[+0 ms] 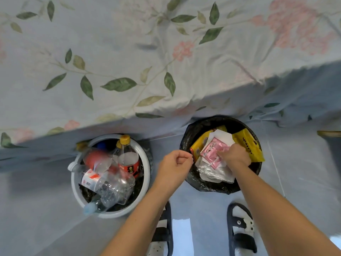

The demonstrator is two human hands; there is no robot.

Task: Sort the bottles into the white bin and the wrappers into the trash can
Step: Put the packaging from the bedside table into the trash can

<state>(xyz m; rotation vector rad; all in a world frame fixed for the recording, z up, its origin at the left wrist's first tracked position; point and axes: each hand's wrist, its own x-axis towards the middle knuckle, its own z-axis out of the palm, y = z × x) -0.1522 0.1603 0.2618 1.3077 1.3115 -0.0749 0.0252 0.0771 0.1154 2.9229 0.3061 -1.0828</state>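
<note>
Wrappers are the step in hand: the right hand (234, 155), just right of centre in the frame, reaches down into the black-lined trash can (257, 169) with its fingers curled onto a pink wrapper (213, 151) lying on top of the heap, apparently setting it down or pressing it in. Around it in the can sit a yellow bag (247, 146), a white paper (222, 135) and clear plastic film (214, 171). The left hand (175, 163) hovers at centre frame between the two containers, fingers curled in a loose fist with nothing visible in it. The white bin (145, 169), at lower left of centre, already holds the bottles (110, 182), clear ones heaped together and a yellow-capped one standing at the back. Both containers stand on the floor against a bed with a floral sheet (110, 52), which fills the upper frame and shows no litter on it. Judging by this, the sorting looks nearly finished; the next move calls for letting go of the pink wrapper so it stays inside the rim, then lifting the hand straight out without dragging the loose film along.
</note>
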